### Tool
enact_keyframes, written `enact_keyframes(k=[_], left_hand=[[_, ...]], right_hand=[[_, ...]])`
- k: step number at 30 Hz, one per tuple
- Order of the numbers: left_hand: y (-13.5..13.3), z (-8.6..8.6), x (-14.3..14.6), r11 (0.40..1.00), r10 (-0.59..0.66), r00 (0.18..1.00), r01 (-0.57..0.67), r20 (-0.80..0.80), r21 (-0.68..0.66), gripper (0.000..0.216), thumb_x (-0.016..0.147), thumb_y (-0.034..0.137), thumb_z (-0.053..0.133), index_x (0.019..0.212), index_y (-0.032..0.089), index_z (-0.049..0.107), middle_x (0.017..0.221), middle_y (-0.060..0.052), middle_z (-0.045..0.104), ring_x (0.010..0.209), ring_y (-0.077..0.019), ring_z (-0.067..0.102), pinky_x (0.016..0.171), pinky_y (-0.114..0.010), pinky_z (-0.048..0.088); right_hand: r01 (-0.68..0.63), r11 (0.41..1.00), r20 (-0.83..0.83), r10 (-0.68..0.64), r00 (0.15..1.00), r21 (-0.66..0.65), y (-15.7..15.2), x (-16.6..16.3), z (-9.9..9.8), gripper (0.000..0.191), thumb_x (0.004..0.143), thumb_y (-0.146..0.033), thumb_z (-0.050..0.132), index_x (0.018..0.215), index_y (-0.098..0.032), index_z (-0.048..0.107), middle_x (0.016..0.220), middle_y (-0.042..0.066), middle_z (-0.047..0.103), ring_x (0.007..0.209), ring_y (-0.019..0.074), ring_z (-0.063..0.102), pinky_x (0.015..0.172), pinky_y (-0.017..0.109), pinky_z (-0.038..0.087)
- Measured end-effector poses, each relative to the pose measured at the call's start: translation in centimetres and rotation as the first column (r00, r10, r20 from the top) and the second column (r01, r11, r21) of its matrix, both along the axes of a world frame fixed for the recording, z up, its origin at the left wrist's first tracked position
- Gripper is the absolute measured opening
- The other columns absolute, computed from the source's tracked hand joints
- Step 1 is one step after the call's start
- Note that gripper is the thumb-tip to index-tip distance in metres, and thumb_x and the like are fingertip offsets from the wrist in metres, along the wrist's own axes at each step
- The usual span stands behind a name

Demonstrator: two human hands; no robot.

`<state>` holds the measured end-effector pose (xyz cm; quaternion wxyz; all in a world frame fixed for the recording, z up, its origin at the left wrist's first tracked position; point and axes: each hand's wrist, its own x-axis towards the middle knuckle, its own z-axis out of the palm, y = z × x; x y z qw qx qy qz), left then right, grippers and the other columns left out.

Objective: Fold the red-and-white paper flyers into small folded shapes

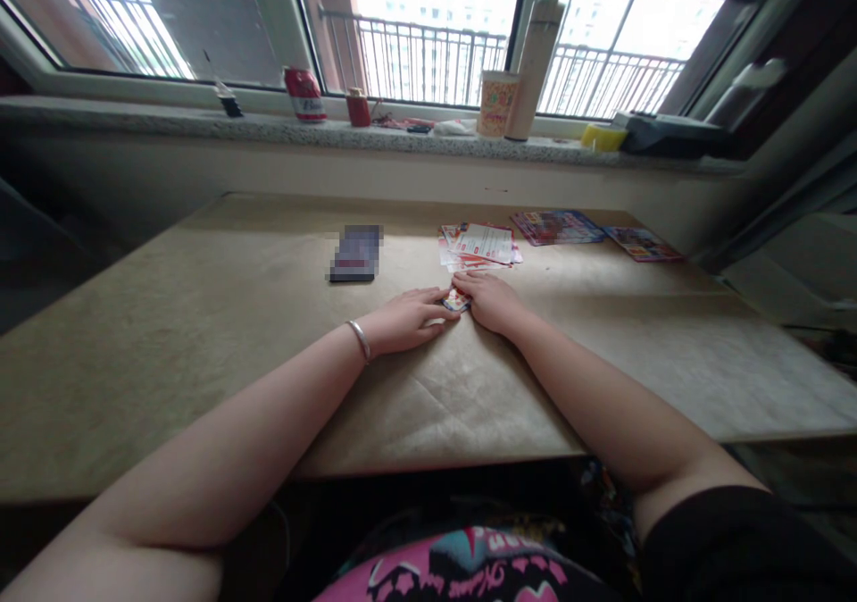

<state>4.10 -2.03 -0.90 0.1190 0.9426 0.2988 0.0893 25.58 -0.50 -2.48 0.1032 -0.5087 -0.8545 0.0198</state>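
A small colourful card (456, 299) lies at the middle of the table, partly covered by fingers. My left hand (410, 320), with a silver bangle at its wrist, has its thumb and fingers at the card's left edge. From the other side, my right hand (494, 303) presses its fingers onto the card's upper right part. Just beyond my hands is a loose, overlapping pile of printed cards (483, 242), white and red. Whether the held card is single or a small stack cannot be made out.
A blurred dark rectangular object (357, 254) lies to the left on the table (220, 316). At the far right are two colourful packs (559, 226) (644, 244). On the window sill stand a red can (304, 95), a paper cup (497, 104) and yellow tape (603, 137).
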Motion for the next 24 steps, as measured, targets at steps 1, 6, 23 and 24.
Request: enact_keyframes(k=[1,6,23,24], left_hand=[[0.0,0.0,0.0,1.0,-0.004,1.0,0.004,0.001,-0.003,0.039,0.091,0.029,0.05,0.128,0.028,0.06,0.147,-0.009,0.043,0.136,-0.0272,0.038,0.114,-0.044,0.028],[0.0,0.0,0.0,1.0,0.0,1.0,0.001,-0.013,0.018,0.038,0.091,0.029,0.051,0.128,0.028,0.059,0.148,-0.01,0.042,0.136,-0.029,0.039,0.113,-0.047,0.029],[-1.1,1.0,0.2,0.975,0.111,0.967,-0.061,-0.229,0.215,0.048,0.093,0.04,0.046,0.137,0.022,0.047,0.145,-0.005,0.047,0.131,-0.0253,0.044,0.107,-0.038,0.034],[-1.2,1.0,0.3,0.969,0.123,0.967,-0.069,-0.221,0.237,0.048,0.092,0.04,0.047,0.137,0.022,0.047,0.144,-0.005,0.048,0.129,-0.0255,0.045,0.106,-0.039,0.035]], right_hand=[[0.002,1.0,-0.003,-0.002,1.0,-0.004,0.2,0.1,-0.1,0.052,0.088,-0.016,0.043,0.139,-0.015,0.05,0.146,0.008,0.046,0.136,0.0259,0.04,0.113,0.041,0.03],[0.007,0.998,-0.018,-0.008,1.0,-0.063,0.6,0.3,-0.1,0.051,0.091,-0.017,0.035,0.141,-0.014,0.047,0.149,0.006,0.041,0.139,0.0253,0.034,0.114,0.039,0.028],[0.194,0.978,0.137,-0.182,0.974,-0.079,-0.2,-0.4,0.4,0.053,0.099,-0.037,0.024,0.149,-0.02,0.032,0.158,0.006,0.025,0.143,0.0322,0.025,0.113,0.05,0.023],[0.194,0.978,0.135,-0.182,0.974,-0.08,-0.2,-0.4,0.3,0.053,0.099,-0.036,0.025,0.149,-0.02,0.032,0.158,0.007,0.025,0.143,0.0318,0.025,0.113,0.05,0.023]])
